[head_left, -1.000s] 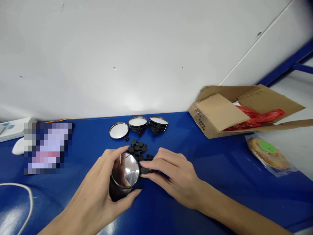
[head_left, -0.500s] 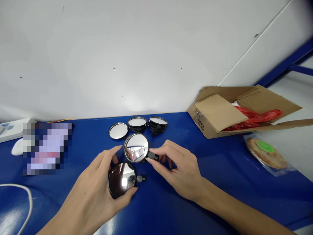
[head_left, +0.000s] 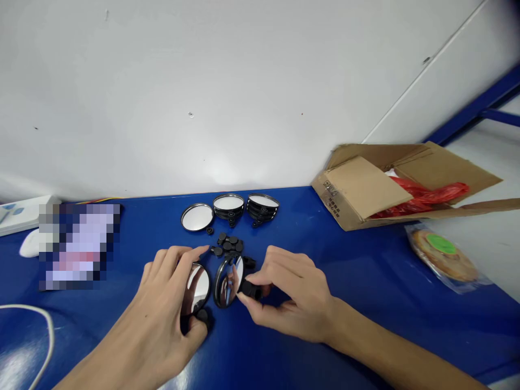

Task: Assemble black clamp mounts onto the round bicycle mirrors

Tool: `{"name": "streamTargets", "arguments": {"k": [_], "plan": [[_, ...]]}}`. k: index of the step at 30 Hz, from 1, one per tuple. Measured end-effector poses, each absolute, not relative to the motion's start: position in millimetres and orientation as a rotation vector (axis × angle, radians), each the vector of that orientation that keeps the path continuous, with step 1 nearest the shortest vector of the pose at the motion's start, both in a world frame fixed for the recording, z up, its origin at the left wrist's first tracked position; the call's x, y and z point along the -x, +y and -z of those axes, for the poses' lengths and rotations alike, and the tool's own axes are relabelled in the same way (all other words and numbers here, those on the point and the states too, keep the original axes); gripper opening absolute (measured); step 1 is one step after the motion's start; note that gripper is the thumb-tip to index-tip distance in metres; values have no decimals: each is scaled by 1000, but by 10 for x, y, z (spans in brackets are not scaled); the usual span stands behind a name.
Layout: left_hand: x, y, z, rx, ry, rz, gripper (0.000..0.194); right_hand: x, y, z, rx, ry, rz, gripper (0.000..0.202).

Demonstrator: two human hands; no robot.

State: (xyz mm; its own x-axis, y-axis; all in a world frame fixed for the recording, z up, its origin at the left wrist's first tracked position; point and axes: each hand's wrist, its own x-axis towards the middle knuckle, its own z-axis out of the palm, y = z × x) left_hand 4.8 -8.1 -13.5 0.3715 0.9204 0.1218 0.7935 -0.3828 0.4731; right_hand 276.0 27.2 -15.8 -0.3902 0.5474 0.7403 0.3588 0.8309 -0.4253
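My left hand is wrapped round a round mirror, with a black knob at its lower edge by the thumb. A second round mirror, steeply tilted, is held at its black knob between the thumb and fingers of my right hand. The two mirrors stand close side by side. Just beyond them lies a cluster of small black knobs. Farther back are a single round mirror and two stacks of mirrors.
A cardboard box with a red bag stands at the back right, and a wrapped round item lies before it. On the left are a blurred device, a white mouse, a white box and a white cable.
The right mirror has come down towards me and turned edge-on, uncovering the black knobs behind it. The left mirror has tilted and turned, its knob now near my thumb.
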Motion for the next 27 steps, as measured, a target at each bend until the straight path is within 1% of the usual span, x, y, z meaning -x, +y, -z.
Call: {"name": "streamTargets", "arguments": {"k": [3,5,9,12,16,27], "plan": [[-15,-100,149,-2257,1488,-512,88,-2738,263,144,617,-2044,-239,18],[-1,-96,159,-2229,1485,-516,78,-2735,254,129,588,-2090,-261,17],[5,-62,201,-2197,1556,-537,53,-2743,223,131,570,-2198,-277,21],[10,-50,223,-2179,1594,-544,44,-2749,192,153,562,-2261,-286,17],[22,-62,219,-2153,1623,-551,43,-2754,162,174,559,-2321,-281,12],[13,-53,261,-2160,1662,-569,41,-2715,86,340,559,-2458,-179,26]]}}
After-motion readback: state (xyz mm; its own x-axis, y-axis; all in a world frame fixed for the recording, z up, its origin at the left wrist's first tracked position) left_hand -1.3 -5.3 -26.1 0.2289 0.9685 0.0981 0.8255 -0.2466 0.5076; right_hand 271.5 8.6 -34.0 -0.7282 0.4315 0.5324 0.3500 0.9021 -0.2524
